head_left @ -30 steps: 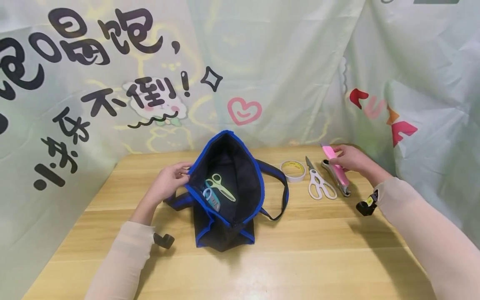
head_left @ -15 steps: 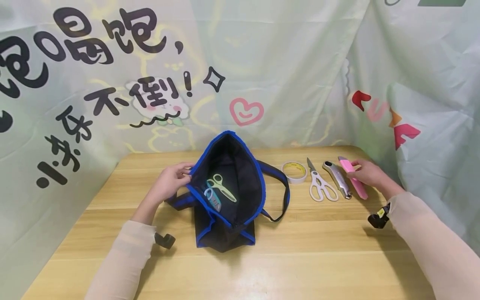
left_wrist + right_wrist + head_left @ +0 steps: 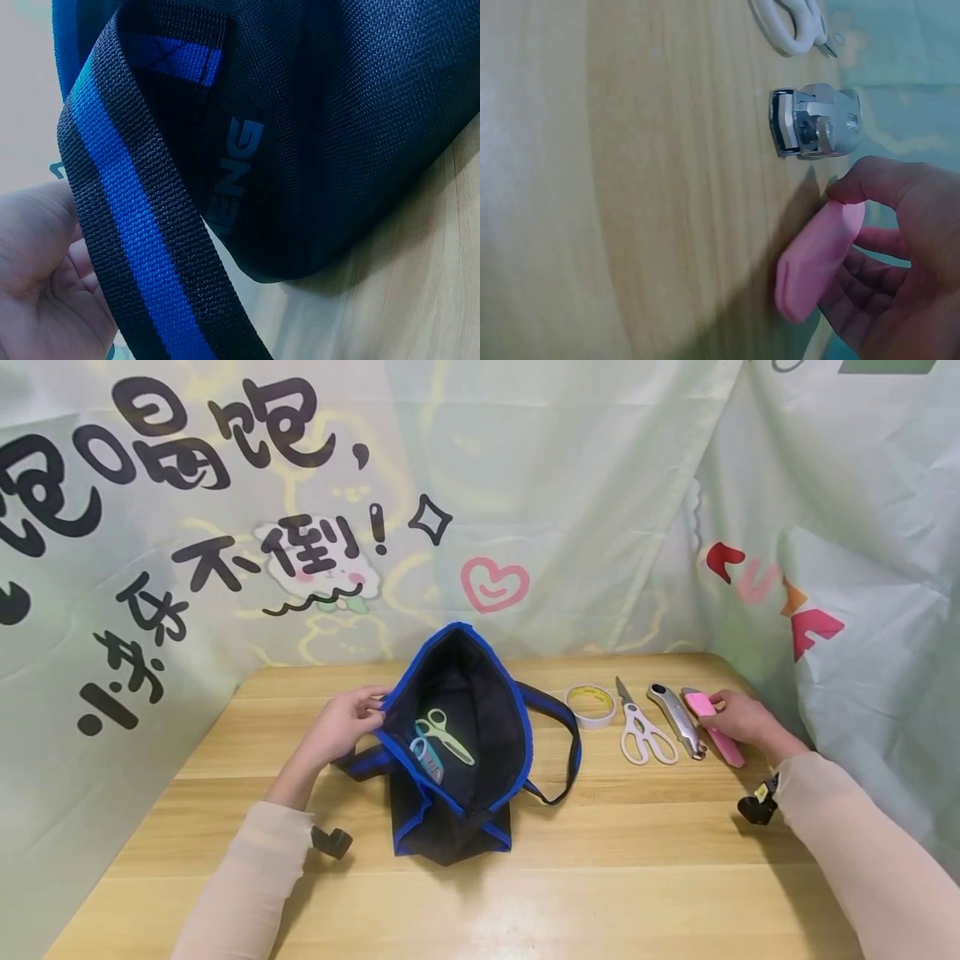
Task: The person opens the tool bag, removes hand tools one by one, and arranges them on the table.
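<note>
Standing on the wooden table [image 3: 615,860], black-and-blue bag [image 3: 457,752] gapes, left hand [image 3: 341,722] pinching its rim | green scissors [image 3: 442,733] inside | white scissors [image 3: 641,735], silver cutter [image 3: 677,720], tape roll [image 3: 589,703] lined up | right hand [image 3: 738,720] grasping pink cutter [image 3: 716,733], seemingly touching the tabletop at far right

pink knife [image 3: 714,739], blue-trimmed black bag [image 3: 457,752]
</note>
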A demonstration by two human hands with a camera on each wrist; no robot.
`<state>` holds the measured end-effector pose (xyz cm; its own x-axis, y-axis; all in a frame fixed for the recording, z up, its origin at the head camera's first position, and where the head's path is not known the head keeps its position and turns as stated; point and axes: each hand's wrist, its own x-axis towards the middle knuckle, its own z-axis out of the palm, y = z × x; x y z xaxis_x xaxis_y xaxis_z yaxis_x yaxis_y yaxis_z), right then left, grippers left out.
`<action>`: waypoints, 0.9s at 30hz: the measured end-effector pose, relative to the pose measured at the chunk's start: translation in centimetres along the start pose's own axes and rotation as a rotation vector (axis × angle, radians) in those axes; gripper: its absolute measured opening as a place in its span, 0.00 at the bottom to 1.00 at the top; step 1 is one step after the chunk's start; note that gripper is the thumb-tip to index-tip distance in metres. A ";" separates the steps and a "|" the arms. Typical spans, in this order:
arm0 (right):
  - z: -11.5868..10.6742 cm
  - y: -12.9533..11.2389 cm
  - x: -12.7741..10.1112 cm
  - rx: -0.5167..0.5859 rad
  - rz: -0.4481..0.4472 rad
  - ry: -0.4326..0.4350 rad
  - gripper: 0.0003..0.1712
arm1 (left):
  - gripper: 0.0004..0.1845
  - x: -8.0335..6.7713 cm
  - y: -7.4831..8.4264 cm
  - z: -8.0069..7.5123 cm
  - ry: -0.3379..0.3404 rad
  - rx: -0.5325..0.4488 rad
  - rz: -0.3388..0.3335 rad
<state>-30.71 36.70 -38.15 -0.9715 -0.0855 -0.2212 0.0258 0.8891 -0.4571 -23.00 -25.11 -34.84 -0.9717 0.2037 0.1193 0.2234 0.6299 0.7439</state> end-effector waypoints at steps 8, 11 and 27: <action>0.6 0.3 0.4 -0.043 -0.008 0.042 0.37 | 0.24 0.0 0.0 0.1 -0.003 -0.023 0.008; 0.6 0.2 0.4 -0.047 -0.010 0.043 0.37 | 0.24 0.0 -0.1 0.1 -0.001 -0.021 0.005; -1.5 -1.2 -0.4 -0.052 -0.074 0.075 0.39 | 0.24 0.2 0.0 0.3 0.019 -0.016 -0.004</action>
<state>-30.73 36.28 -36.25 -0.9852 -0.1196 -0.1228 -0.0569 0.9038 -0.4241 -23.13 -24.89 -35.01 -0.9740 0.1869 0.1281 0.2180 0.6186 0.7549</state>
